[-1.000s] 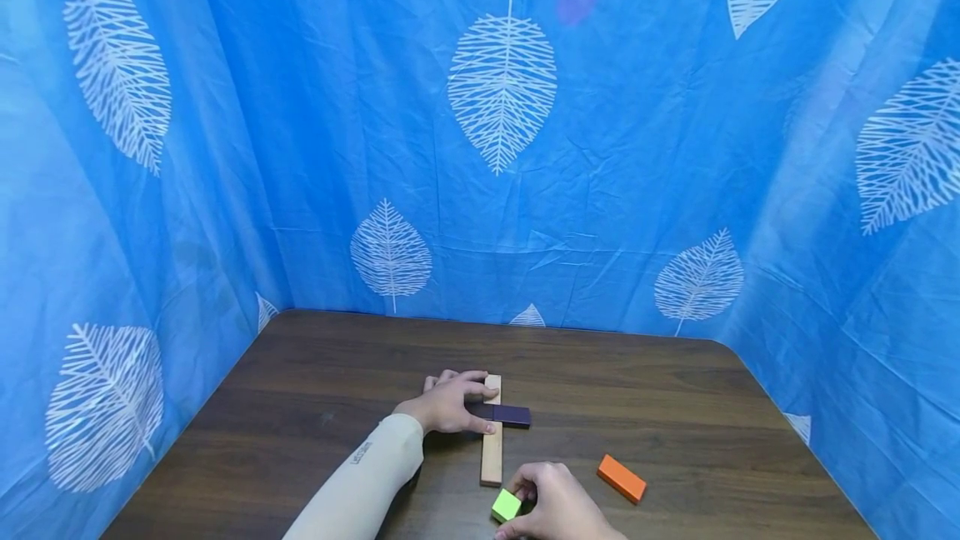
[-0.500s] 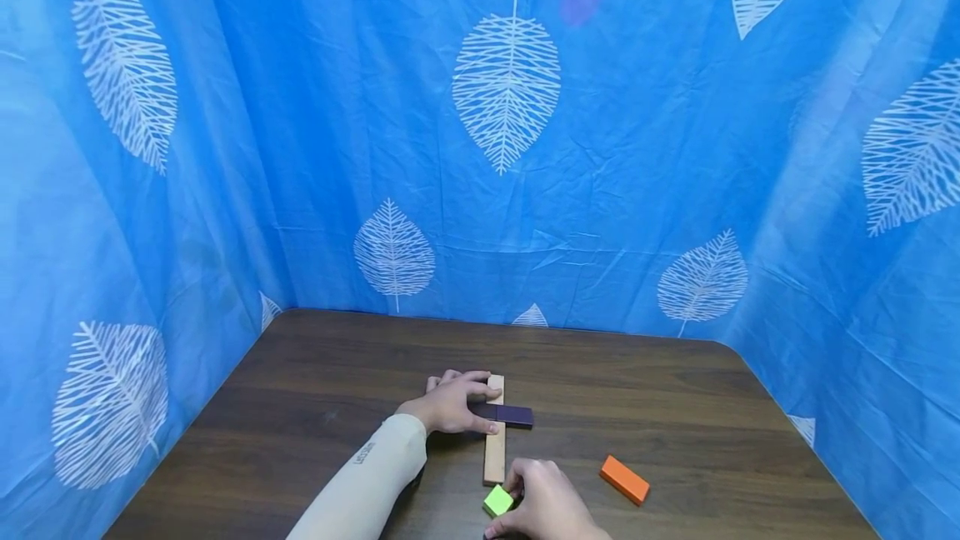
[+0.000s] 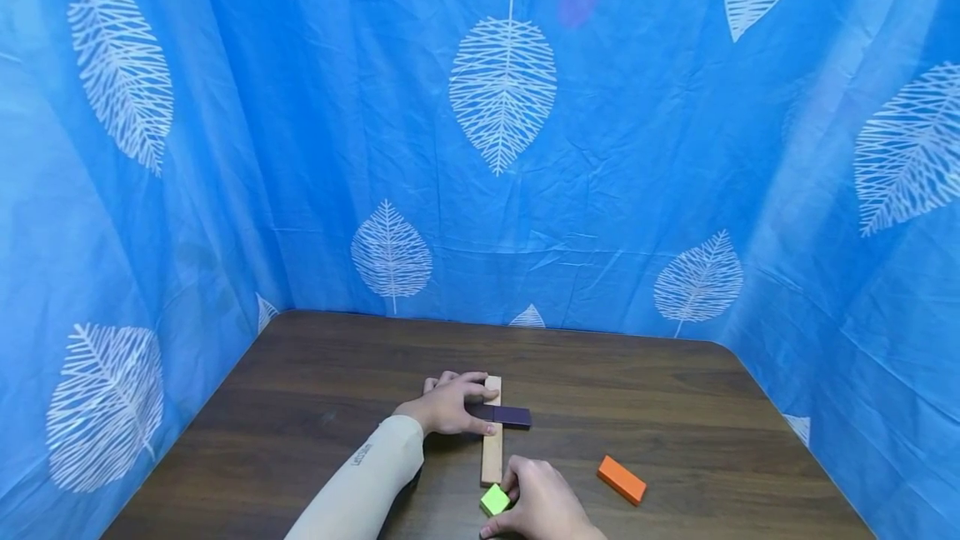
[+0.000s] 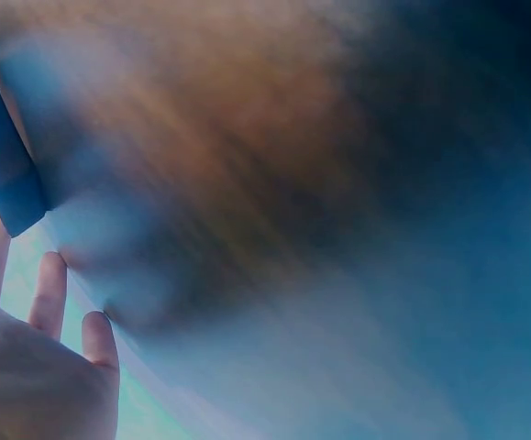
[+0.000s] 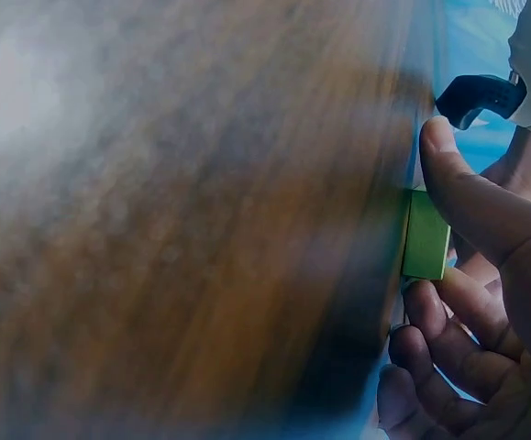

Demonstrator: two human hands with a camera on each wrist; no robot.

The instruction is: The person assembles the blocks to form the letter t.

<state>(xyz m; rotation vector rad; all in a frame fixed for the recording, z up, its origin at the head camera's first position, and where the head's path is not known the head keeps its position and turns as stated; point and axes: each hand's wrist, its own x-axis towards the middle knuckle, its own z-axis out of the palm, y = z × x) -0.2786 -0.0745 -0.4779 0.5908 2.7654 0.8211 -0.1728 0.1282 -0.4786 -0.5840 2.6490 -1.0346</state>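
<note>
A light wooden strip [image 3: 492,457] lies lengthwise on the table, with a dark purple block [image 3: 512,417] set crosswise at its middle. My left hand [image 3: 447,407] rests there, thumb and fingertips on the strip to either side of the purple block; the fingers visible in the left wrist view look fairly straight. Just off the strip's near end, my right hand [image 3: 546,500] pinches a lime-green block [image 3: 494,500] between thumb and index finger. The right wrist view shows this green block [image 5: 426,235] low against the tabletop, the other fingers curled below.
An orange block [image 3: 622,480] lies apart on the dark wood table [image 3: 360,357], to the right of the right hand. Blue curtains [image 3: 600,148] with white leaf prints enclose the table's back and sides. The left forearm's pale sleeve [image 3: 363,473] crosses the table's front left.
My right hand has shifted slightly left with the green block, bringing it closer to the strip's near end. The left hand stays in place.
</note>
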